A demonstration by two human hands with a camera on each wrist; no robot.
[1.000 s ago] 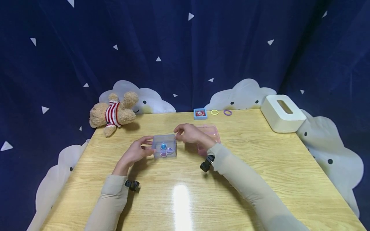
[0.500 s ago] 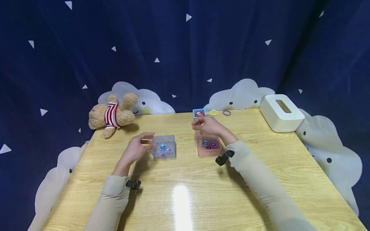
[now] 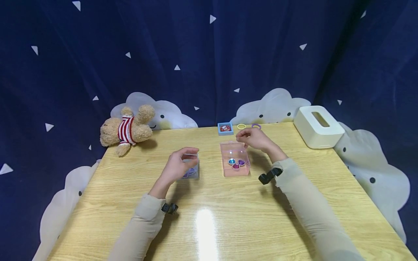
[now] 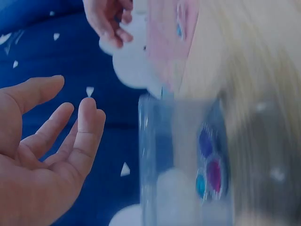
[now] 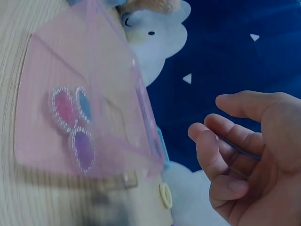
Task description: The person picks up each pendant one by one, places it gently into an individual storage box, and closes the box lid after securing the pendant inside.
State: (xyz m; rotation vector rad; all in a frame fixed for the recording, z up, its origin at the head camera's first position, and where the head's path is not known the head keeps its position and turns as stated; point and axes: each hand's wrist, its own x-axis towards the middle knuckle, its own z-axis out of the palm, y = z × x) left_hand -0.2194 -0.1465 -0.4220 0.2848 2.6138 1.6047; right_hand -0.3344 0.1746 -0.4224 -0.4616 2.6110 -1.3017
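Note:
My left hand [image 3: 179,164] hovers over the clear bluish box [image 3: 195,172], its fingers relaxed and holding nothing. Through that box's wall in the left wrist view, several gems show, among them a magenta gem [image 4: 214,175]. Close beside the far right corner of the clear pink box [image 3: 236,173] is my right hand [image 3: 258,139]. Its fingers are loosely bent, with nothing between them. Inside the pink box lie a blue gem [image 3: 231,161], a magenta gem [image 3: 236,166] and a purple gem [image 3: 241,162], each with a pale beaded edge.
Along the table's back edge are a small blue-framed picture [image 3: 225,128], a yellow ring [image 3: 241,126] and a purple ring [image 3: 256,125]. A teddy bear [image 3: 128,128] in a striped shirt lies back left. At the back right stands a white tissue box [image 3: 318,127].
My right hand has left the bluish box, passed over the pink box and stopped at its right side. My left hand has let go of the bluish box and shifted right over it.

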